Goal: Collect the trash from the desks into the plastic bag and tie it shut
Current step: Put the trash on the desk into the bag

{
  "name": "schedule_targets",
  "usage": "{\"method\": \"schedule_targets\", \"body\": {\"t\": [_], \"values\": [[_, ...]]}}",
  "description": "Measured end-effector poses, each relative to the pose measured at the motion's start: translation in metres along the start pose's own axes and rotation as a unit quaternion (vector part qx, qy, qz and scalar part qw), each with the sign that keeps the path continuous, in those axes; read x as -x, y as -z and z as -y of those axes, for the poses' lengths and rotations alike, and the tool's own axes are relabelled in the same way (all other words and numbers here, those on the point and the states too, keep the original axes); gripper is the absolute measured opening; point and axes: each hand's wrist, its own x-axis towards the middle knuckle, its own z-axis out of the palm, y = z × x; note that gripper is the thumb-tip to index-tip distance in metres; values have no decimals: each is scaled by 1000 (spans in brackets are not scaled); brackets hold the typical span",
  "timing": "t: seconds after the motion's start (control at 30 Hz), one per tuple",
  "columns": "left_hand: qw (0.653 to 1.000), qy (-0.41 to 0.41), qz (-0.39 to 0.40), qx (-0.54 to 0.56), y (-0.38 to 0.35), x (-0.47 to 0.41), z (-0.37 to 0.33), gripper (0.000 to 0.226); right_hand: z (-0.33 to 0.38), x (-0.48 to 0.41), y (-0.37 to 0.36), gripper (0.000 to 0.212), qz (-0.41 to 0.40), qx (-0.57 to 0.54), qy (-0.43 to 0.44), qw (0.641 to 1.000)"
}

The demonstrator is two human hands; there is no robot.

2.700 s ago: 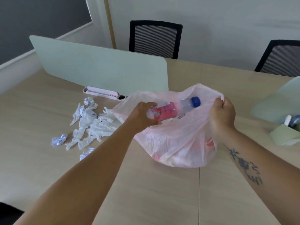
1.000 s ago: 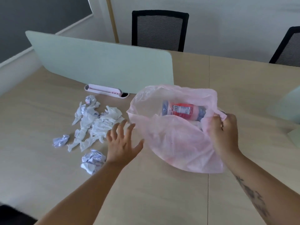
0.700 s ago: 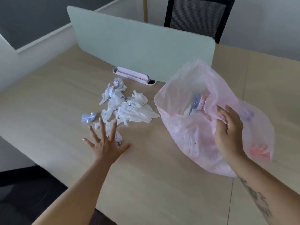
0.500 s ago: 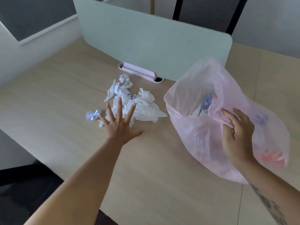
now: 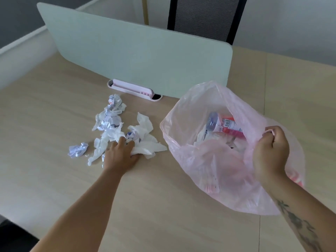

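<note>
A translucent pink plastic bag (image 5: 209, 166) stands open on the wooden desk (image 5: 163, 215). My right hand (image 5: 271, 151) grips its rim on the right side. Inside lies a plastic bottle (image 5: 225, 124) with a red label, on top of white paper. To the left of the bag a heap of crumpled white tissues (image 5: 141, 135) and paper balls is spread on the desk. My left hand (image 5: 121, 153) presses down on the near edge of the heap, fingers curling into the tissues. A separate paper ball (image 5: 78, 150) lies further left.
A pale green divider panel (image 5: 136, 51) stands behind the trash, with a pink-and-white holder (image 5: 132, 89) at its foot. A black mesh chair (image 5: 205, 17) stands beyond the divider. The desk's near left edge drops off to dark floor (image 5: 14, 233).
The bottle went into the bag and my left hand let go of it. That hand then reached left and came down on the tissue heap. My right hand kept hold of the bag's rim.
</note>
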Motion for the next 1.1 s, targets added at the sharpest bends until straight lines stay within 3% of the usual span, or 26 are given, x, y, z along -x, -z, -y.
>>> {"method": "schedule_targets", "body": {"t": [0.13,0.27,0.4,0.5,0.7,0.77,0.93,1.0,1.1], "values": [[997,-35,-44,60,15,1,-6,53,11,-13,3,25,-20,-26,-31,999],[979,9,-119,168,52,2,-26,47,19,-17,13,27,-26,-42,-31,998],[926,39,-212,311,119,2,-63,26,21,-17,26,20,-42,-60,-30,997],[878,-23,-274,392,171,-1,-108,8,25,-15,38,19,-87,-61,-26,994],[788,-53,-355,501,214,-34,-221,11,41,-5,59,24,-164,-105,-72,978],[802,-48,-318,503,197,-41,-248,16,39,0,67,27,-163,-132,-91,973],[908,-131,-172,360,111,-20,-289,46,25,5,91,27,-134,-200,-166,956],[920,-175,-149,318,95,-3,-305,51,22,5,99,26,-106,-240,-197,945],[911,-256,-118,301,103,18,-328,45,21,2,109,21,-63,-242,-214,944]]}}
